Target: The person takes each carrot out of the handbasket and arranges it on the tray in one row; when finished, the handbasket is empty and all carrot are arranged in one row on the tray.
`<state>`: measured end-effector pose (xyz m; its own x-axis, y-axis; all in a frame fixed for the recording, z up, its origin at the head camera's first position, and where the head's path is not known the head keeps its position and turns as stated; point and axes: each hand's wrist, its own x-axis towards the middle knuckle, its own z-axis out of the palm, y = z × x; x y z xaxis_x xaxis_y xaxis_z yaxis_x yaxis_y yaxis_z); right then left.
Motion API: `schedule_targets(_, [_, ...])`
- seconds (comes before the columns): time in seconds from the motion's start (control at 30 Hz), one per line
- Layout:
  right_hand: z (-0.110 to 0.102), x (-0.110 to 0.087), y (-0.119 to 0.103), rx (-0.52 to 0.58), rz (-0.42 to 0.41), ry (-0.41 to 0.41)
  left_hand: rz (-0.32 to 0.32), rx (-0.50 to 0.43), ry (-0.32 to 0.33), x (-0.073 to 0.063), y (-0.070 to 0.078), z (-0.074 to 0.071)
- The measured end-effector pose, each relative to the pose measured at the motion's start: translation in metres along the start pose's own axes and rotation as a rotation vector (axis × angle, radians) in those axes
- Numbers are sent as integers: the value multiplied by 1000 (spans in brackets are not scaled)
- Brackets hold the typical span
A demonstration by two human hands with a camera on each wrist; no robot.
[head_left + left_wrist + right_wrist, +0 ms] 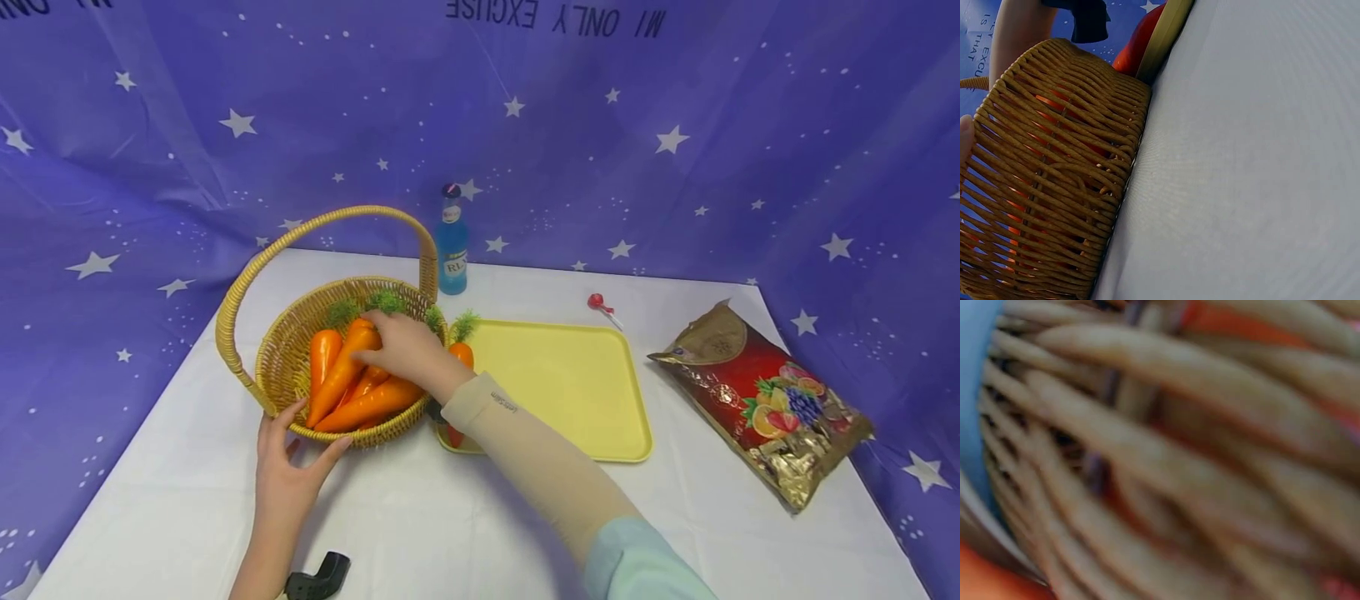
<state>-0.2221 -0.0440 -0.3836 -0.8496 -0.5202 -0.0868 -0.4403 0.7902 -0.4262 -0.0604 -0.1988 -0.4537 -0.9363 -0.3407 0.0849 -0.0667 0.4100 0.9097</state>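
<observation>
A woven wicker basket (281, 346) with a tall arched handle holds several orange toy carrots with green tops. My right hand (408, 348) reaches over its right side and grips one carrot (339, 379) near the upper end, thumb and fingers on either side. At the near left rim, my left hand (287, 479) holds the basket, a finger over the edge and the thumb against the outer wall. The left wrist view shows the basket's side (1060, 169) with orange through the weave. Blurred wicker strands (1166, 444) fill the right wrist view.
Right of the basket lies a yellow tray (562, 383), with another carrot (462, 354) at its left edge, partly behind my right forearm. A blue bottle (452, 258) stands behind. Farther right are a red lollipop (596, 301) and a red-gold candy bag (765, 400).
</observation>
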Motion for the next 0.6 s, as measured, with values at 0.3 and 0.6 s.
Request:
schedule_targets(0.3, [12,6,-12,-134,91,-19,-9,-8,-1,0,1,-1])
schedule_targets(0.6, [17,5,-11,-98,74,22,-7,-20,2,0,0,1])
